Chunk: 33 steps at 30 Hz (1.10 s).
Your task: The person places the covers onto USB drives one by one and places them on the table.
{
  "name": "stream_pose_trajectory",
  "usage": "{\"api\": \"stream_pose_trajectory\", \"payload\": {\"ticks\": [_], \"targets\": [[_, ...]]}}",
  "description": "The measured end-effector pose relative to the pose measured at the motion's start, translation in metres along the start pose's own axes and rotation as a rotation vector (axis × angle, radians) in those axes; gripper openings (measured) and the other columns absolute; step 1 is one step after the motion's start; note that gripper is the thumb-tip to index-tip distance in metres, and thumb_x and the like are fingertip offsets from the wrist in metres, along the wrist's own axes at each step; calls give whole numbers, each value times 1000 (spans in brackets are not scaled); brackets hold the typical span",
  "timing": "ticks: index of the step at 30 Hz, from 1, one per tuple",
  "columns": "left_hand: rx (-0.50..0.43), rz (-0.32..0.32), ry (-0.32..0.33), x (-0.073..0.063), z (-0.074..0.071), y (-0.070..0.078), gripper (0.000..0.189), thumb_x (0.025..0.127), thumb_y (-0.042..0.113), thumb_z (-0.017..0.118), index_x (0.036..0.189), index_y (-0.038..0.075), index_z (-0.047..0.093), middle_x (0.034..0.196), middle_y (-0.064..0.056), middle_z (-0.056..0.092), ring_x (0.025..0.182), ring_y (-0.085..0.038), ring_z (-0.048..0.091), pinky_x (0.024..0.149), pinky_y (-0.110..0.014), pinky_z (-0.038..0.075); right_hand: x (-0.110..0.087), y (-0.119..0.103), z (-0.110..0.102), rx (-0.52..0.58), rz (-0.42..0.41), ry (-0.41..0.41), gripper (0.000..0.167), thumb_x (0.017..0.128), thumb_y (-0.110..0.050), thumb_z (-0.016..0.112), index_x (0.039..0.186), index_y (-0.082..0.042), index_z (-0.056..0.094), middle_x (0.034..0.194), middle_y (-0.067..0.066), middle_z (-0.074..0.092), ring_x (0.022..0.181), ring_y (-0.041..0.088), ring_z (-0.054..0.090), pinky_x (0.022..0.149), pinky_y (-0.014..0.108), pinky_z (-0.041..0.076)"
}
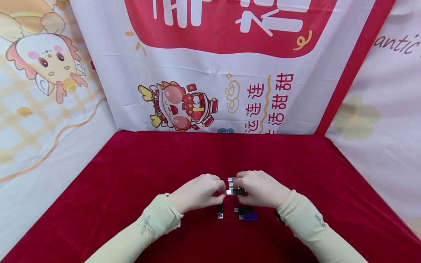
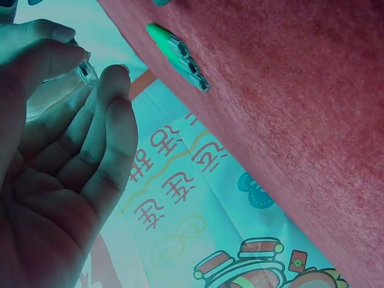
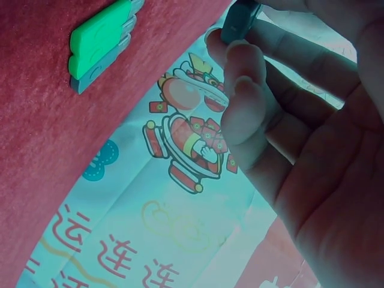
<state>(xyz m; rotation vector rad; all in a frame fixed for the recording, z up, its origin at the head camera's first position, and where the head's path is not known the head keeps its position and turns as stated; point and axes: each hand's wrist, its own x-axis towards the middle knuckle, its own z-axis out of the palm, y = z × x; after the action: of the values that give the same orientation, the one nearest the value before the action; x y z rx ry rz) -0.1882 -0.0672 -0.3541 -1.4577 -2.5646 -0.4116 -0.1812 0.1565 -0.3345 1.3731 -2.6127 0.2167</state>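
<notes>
Black USB stick protrudes leftward from pinching right grip; left grip pinches clear cap.

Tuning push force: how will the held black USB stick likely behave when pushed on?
The black USB stick is probably stiff: its casing looks hard and straight-sided. That casing also looks smooth, so it might slip. With its metal plug jutting from the right grip, it could pivot under a sideways push.
</notes>
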Motion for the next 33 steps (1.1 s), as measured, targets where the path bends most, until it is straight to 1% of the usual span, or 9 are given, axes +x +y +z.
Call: {"api": "stream_pose_trajectory", "payload": {"ticks": [6, 18, 22, 25, 29, 33], "targets": [[-5, 15, -20, 0, 1, 0, 4, 88, 13, 69, 84, 14, 70, 72, 2, 58, 64, -5, 45, 58, -14, 38, 0, -2, -2, 9, -1, -12, 13, 75, -13, 80, 76, -16, 68, 70, -5, 54, 57, 3, 43, 52, 18, 43], [-7, 49, 3, 0, 2, -1, 3, 86, 11, 68, 85, 13, 69, 74, 2, 59, 65, -4, 46, 60, -13, 38, 1, -2, -1, 23, -14, -18, 12, 74, -12, 80, 76, -15, 68, 71, -5, 53, 57, 4, 43, 51, 18, 42], [-7, 46, 26, 0, 2, -1, 4, 84, 10, 70, 84, 14, 67, 73, 1, 58, 64, -5, 45, 59, -14, 38, 1, -2, 0, 17, -24, -6, 11, 75, -12, 79, 77, -15, 69, 71, -5, 53, 56, 3, 43, 51, 17, 42], [-7, 40, 33, 0, 2, -1, 4, 85, 13, 71, 84, 14, 67, 74, 2, 57, 65, -3, 46, 59, -14, 39, 0, -2, 0, 10, -28, 4, 11, 75, -12, 79, 78, -14, 69, 71, -5, 53, 56, 3, 43, 51, 17, 42], [-17, 33, 27, 0, 2, -1, 5, 86, 16, 73, 86, 15, 67, 75, 3, 58, 65, -1, 47, 59, -12, 39, 0, -2, 0, 8, -30, 10, 12, 74, -12, 80, 78, -15, 69, 71, -5, 54, 56, 3, 43, 51, 17, 43], [-38, 38, 23, 0, 2, -1, 5, 86, 13, 72, 86, 15, 67, 75, 3, 59, 65, -2, 47, 59, -12, 39, 1, -1, 1, 12, -25, 3, 12, 74, -12, 80, 79, -15, 69, 71, -5, 54, 57, 3, 43, 52, 17, 43]]}}
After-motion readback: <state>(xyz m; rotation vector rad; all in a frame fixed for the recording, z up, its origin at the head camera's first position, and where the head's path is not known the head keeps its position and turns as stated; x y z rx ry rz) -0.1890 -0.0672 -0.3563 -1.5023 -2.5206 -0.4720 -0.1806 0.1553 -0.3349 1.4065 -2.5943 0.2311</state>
